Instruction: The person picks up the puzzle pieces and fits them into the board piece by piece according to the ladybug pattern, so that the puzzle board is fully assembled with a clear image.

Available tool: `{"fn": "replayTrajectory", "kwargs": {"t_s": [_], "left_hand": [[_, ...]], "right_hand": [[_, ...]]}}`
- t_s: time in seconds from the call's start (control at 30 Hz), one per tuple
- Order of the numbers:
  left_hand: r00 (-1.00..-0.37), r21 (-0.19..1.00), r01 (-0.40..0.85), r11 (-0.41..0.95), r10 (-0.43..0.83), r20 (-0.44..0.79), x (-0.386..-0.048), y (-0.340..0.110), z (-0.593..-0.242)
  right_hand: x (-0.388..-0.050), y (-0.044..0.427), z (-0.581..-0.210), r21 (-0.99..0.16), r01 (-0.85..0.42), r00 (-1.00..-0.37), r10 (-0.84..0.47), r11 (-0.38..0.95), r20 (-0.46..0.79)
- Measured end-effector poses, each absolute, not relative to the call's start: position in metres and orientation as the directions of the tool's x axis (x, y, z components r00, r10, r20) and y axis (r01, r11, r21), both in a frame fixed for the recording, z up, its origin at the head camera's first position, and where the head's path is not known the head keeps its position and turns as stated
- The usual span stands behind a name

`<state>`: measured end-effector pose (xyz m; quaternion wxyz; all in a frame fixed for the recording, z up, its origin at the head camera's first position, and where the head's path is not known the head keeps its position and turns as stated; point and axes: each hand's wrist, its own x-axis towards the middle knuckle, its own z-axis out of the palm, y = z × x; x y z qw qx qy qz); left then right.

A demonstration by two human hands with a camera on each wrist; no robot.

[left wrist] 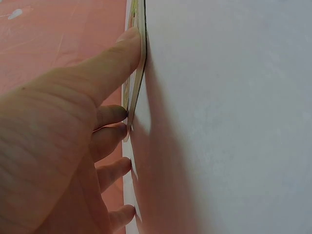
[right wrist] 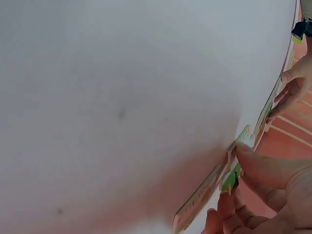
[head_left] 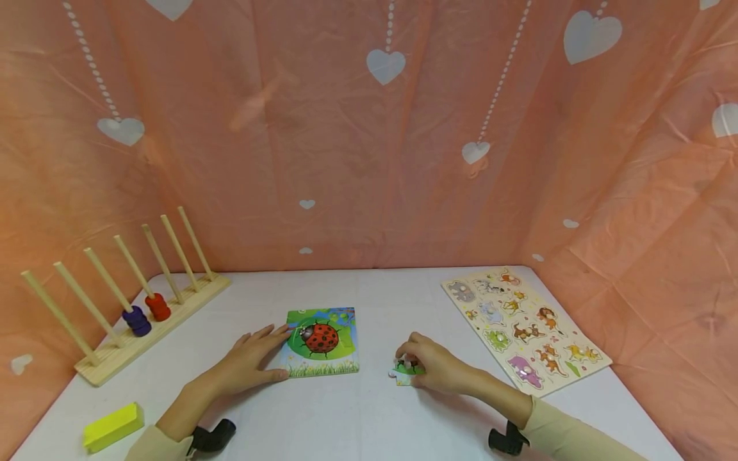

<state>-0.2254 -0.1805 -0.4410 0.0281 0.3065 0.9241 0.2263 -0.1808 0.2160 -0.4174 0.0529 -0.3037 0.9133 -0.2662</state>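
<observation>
A square ladybug puzzle lies on the white table, its picture facing up. My left hand rests at its left side, fingers extended and spread; in the left wrist view the thumb touches the puzzle's edge. To the right of the puzzle, my right hand pinches a puzzle piece between thumb and fingers, just above or on the table. That piece shows green grass and dark marks; the fingers cover part of it. The same piece appears in the right wrist view under the thumb.
At the right lies a wooden animal puzzle board. A wooden peg stand at the left carries purple rings and red rings. A yellow block sits near the left front. Behind hangs an orange curtain.
</observation>
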Motion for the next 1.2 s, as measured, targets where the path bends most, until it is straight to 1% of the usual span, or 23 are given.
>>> {"fn": "replayTrajectory", "kwargs": {"t_s": [0.13, 0.33, 0.43, 0.57, 0.67, 0.73, 0.83, 1.0, 1.2], "left_hand": [[-0.811, 0.436, 0.552, 0.711, 0.579, 0.084, -0.226, -0.181, -0.441], [-0.811, 0.437, 0.551, 0.711, 0.579, 0.083, -0.226, -0.181, -0.441], [-0.810, 0.438, 0.554, 0.708, 0.580, 0.088, -0.225, -0.181, -0.441], [-0.808, 0.436, 0.559, 0.705, 0.581, 0.097, -0.225, -0.181, -0.441], [-0.806, 0.436, 0.562, 0.703, 0.583, 0.100, -0.225, -0.180, -0.441], [-0.805, 0.437, 0.563, 0.702, 0.584, 0.099, -0.225, -0.180, -0.441], [-0.804, 0.435, 0.565, 0.701, 0.587, 0.098, -0.226, -0.180, -0.442], [-0.803, 0.436, 0.566, 0.699, 0.587, 0.101, -0.225, -0.180, -0.440], [-0.803, 0.439, 0.565, 0.698, 0.587, 0.101, -0.224, -0.181, -0.439]], "right_hand": [[-0.185, 0.216, -0.417, -0.538, -0.538, -0.794, -0.604, 0.648, 0.067], [-0.200, 0.209, -0.419, -0.684, -0.498, -0.756, -0.654, 0.533, 0.041], [-0.209, 0.195, -0.417, -0.724, -0.487, -0.742, -0.669, 0.489, 0.047], [-0.222, 0.165, -0.414, -0.728, -0.512, -0.716, -0.695, 0.456, 0.069], [-0.232, 0.140, -0.411, -0.704, -0.559, -0.682, -0.726, 0.439, 0.089], [-0.237, 0.125, -0.408, -0.680, -0.584, -0.672, -0.734, 0.444, 0.097], [-0.244, 0.105, -0.407, -0.647, -0.595, -0.679, -0.729, 0.477, 0.087], [-0.251, 0.085, -0.409, -0.620, -0.580, -0.692, -0.721, 0.529, 0.033], [-0.253, 0.075, -0.413, -0.626, -0.556, -0.699, -0.715, 0.547, -0.005]]}}
